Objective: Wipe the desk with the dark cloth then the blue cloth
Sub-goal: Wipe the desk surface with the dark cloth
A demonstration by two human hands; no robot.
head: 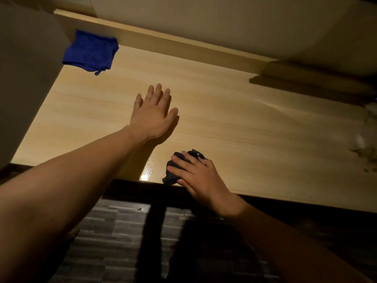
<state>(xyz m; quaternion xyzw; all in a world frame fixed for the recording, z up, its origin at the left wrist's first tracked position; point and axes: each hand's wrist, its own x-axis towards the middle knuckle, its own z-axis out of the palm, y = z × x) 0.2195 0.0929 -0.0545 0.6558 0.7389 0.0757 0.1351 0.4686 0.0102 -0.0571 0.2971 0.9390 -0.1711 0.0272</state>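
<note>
We find the desk (234, 119), a pale wood-grain surface with a dark front edge, lit dimly and warmly; both bare forearms reach over it from the near side.

Right hand (199, 176): it lies palm down on the dark cloth (173, 172) at the near edge of the desk; the fingers (183, 162) are spread and curled over the bunched fabric, pressing it to the surface; the cloth shows beyond the fingertips and to the left of the hand, with its lower fold reaching the desk's front edge; the rest is hidden beneath the palm.

Left hand (154, 113): it is flat and fully open, fingers together and extended, holding nothing; we cannot tell whether the palm touches the wood or sits just above it.

The blue cloth (90, 52) lies folded loosely at the far left corner of the desk, well apart from both hands; its left edge meets a grey panel (26, 78) standing at that side; a raised wooden ledge (163, 40) runs along the back.

Below the desk we note a dark patterned floor (114, 231).
</note>
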